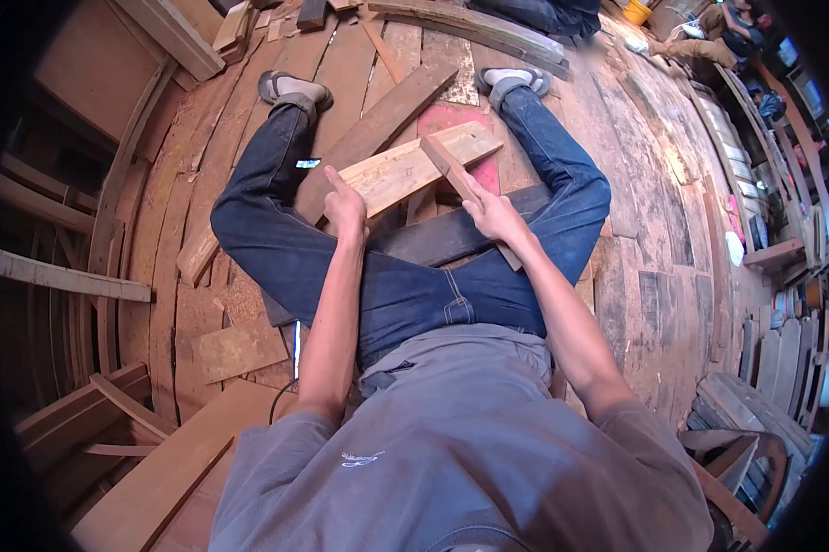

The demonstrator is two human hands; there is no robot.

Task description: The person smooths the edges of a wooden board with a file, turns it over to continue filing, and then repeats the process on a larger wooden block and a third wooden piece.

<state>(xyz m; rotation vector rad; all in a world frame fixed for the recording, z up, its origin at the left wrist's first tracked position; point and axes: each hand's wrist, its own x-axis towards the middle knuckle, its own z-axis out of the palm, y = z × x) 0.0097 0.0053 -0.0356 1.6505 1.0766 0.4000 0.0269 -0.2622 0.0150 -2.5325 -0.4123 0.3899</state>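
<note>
A pale wooden board [414, 170] lies slantwise between my legs, over darker planks. My left hand [345, 204] is at its near left end, thumb side against the wood and one finger pointing up along it. A narrow brown wood strip [449, 166] crosses the pale board near its far right part. My right hand [494, 217] grips this strip at its middle, a finger stretched along it; its lower end reaches my thigh. Beneath are a dark beam [437, 241] across my lap and a long brown plank [387, 120].
Sawdust and scraps cover the plank floor [644, 212]. Long beams [470, 32] lie beyond my feet. Another person [736, 37] sits at the far right, and someone's dark-clothed legs [548, 14] show at the top. Wooden frames stand at left, stacked boards [755, 414] at right.
</note>
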